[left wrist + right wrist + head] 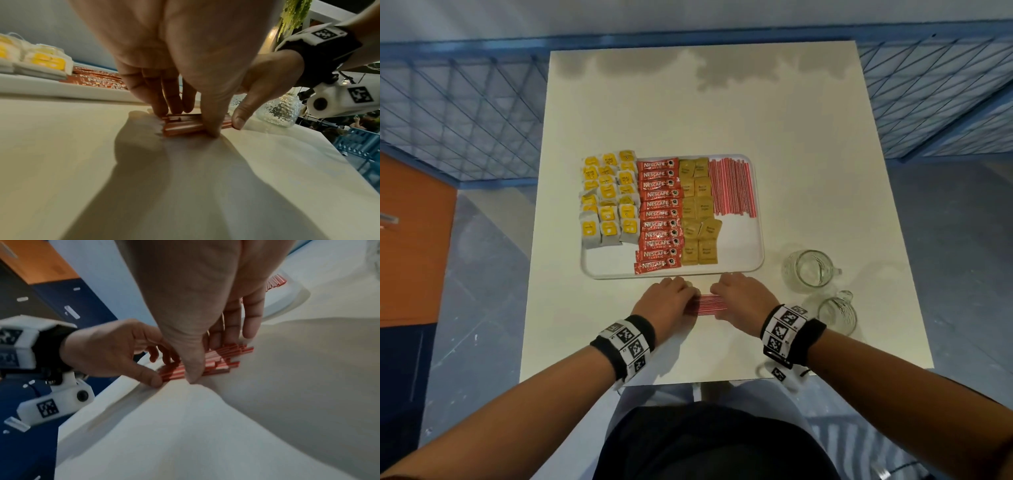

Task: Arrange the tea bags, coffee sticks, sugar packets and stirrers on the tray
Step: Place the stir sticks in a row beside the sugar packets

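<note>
A loose bundle of red-and-white stirrers [708, 305] lies on the white table just in front of the tray [613, 274]. My left hand [669, 301] pinches its left end, thumb [209, 123] on the near side and fingers on the far side. At the right end my right hand [739, 298] grips the same way, thumb [191, 369] in front and fingers over the stirrers [224, 356]. On the tray, left to right, lie yellow tea bags [607, 198], red coffee sticks [659, 214], brown sugar packets [698, 212] and a row of stirrers [732, 186].
Two glass mugs [808, 267] [837, 311] stand on the table right of my right hand. The tray's front right corner [743, 246] is bare white. A blue mesh fence [465, 113] runs behind the table. The table's near edge lies just behind my wrists.
</note>
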